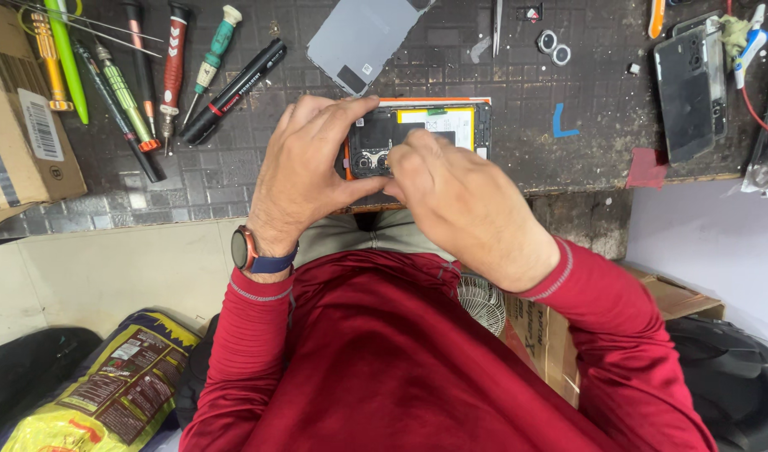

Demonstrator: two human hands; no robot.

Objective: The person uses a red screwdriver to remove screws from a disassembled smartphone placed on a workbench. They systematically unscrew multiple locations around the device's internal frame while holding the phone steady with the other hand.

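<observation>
Your left hand (304, 167) and right hand (451, 197) both grip the opened phone (426, 130) at the near mat (233, 176) edge; screwdrivers (170, 71) far left.

Opened phone (417, 134) lies at the mat's (233, 180) front edge, middle, both hands on it: left hand (304, 172), right hand (459, 197). Left of it, bare mat runs along the front edge up to the cardboard box (20, 125) at the left edge. Back left blocked by a fan of screwdrivers (124, 84) and a black marker (233, 79). Grey back cover (363, 38) lies just behind the phone. Right of the phone, open mat as far as a second phone (689, 88) near the right edge
</observation>
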